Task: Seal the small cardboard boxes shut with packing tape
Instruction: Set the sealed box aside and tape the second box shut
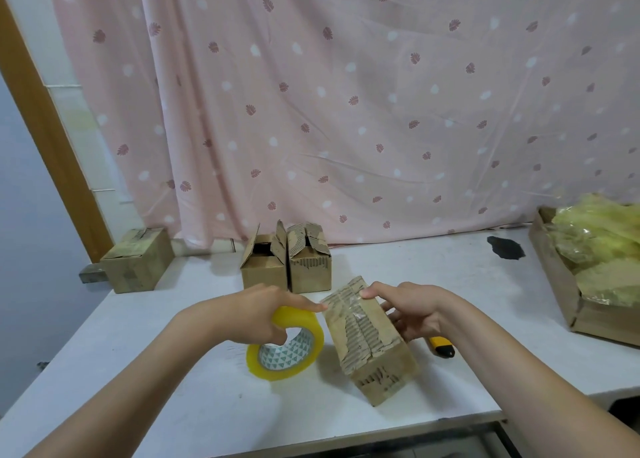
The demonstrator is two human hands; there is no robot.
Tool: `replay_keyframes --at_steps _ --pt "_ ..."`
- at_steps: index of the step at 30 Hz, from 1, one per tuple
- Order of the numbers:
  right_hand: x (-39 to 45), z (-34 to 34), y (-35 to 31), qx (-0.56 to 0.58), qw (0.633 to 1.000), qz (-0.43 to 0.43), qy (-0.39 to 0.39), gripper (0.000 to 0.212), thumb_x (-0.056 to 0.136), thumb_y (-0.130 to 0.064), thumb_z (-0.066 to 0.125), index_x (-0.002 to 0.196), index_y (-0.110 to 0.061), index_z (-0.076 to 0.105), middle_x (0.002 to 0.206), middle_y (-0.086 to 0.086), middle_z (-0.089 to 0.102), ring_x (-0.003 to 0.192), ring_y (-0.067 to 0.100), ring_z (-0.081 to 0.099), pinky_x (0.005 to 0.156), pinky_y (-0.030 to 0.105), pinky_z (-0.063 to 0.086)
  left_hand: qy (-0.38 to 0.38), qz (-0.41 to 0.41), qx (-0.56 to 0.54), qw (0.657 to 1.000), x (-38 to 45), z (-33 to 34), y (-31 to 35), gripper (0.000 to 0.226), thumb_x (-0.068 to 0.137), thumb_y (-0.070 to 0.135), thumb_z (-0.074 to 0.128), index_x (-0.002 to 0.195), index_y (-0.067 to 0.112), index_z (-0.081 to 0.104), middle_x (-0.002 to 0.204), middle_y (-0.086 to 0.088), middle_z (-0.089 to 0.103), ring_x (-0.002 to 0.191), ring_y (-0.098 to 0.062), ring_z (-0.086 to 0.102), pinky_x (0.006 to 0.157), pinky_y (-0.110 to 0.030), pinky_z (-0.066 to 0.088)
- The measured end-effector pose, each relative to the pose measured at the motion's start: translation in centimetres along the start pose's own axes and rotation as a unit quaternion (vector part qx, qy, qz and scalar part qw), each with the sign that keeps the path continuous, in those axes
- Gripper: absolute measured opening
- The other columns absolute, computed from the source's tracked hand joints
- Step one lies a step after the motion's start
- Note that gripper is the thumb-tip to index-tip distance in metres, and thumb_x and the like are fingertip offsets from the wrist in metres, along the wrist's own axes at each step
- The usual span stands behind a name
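Head view: left hand (258, 310) grips packing tape roll (285, 343); right hand (412, 310) holds the small cardboard box (370, 339), tilted near table (173, 388) front edge; taping under way; next, likely draw tape along the seam.

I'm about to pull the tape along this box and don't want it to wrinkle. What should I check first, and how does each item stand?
1. Tape start stuck down on the box: cannot tell; the right hand has its thumb on the top far edge, where clear tape shows.
2. Box steadied: ok, right hand holds its far end.
3. Roll in a firm grip: ok, left hand curls round it, a finger through the core.
4. Flaps closed: ok, though the top is torn and ribbed.
5. Cutter in reach: ok, beside the box under the right hand.
6. Boxes left to seal: not ok, two open boxes wait behind.
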State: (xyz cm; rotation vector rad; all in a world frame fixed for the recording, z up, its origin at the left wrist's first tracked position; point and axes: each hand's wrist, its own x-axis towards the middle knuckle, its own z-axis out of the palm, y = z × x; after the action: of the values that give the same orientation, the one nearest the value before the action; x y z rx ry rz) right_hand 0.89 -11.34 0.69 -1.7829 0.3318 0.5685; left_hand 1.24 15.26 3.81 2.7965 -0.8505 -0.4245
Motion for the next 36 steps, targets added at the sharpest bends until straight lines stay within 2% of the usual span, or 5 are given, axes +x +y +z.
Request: replay_keyframes --at_steps 10,16,19,25,36 --pt "-1.5 -2.4 -1.7 -0.186 0.98 0.006 0.07 0.049 0.085 -0.035 0.075 0.113 0.003 0.064 0.098 0.016 0.073 0.085 0.026 0.073 0.084 0.04 0.059 0.011 0.019 -0.019 1.0 2.1 1.1 1.9 0.082 0.086 0.013 0.065 0.124 0.08 0.036 0.078 0.0 0.051 0.063 -0.015 0.046 0.055 -0.027 0.041" --pt "-3.3 1.5 -1.3 -0.395 0.862 -0.139 0.287 0.036 0.091 -0.035 0.063 0.118 -0.011 0.06 0.116 0.009 0.063 0.109 0.03 0.059 0.089 0.038 0.05 0.031 0.028 -0.017 0.999 3.1 1.4 2.8 0.077 0.088 0.011 0.066 0.134 0.068 0.042 0.077 0.009 0.048 0.057 -0.01 0.044 0.05 -0.02 0.037" --pt "-4.0 4.3 -1.3 -0.418 0.866 -0.168 0.219 0.035 0.093 -0.048 0.055 0.101 -0.015 0.064 0.108 0.01 0.065 0.101 0.03 0.059 0.081 0.034 0.048 0.039 0.023 -0.018 0.999 3.0 1.4 2.8 0.071 0.087 0.013 0.066 0.135 0.06 0.045 0.079 0.007 0.049 0.06 -0.01 0.047 0.051 -0.02 0.038" --pt "-3.8 5.0 0.4 -0.53 0.828 -0.133 0.127 0.075 0.096 -0.052 0.05 0.154 -0.016 0.018 0.163 0.015 0.001 0.15 0.036 0.001 0.12 0.054 0.006 0.077 0.018 -0.084 0.993 2.2 2.3 1.5 0.07 0.081 0.016 0.065 0.123 0.064 0.036 0.08 0.002 0.053 0.063 -0.013 0.048 0.052 -0.029 0.044" --pt "-2.6 4.8 1.5 -0.461 0.843 -0.193 0.197 0.063 0.086 -0.042 0.055 0.143 -0.019 0.037 0.148 0.0 0.029 0.122 0.031 0.046 0.098 0.042 0.044 0.1 0.011 -0.119 0.988 2.0 2.8 0.5 0.059 0.083 0.024 0.068 0.123 0.063 0.052 0.069 0.009 0.054 0.052 -0.007 0.045 0.053 -0.023 0.043"
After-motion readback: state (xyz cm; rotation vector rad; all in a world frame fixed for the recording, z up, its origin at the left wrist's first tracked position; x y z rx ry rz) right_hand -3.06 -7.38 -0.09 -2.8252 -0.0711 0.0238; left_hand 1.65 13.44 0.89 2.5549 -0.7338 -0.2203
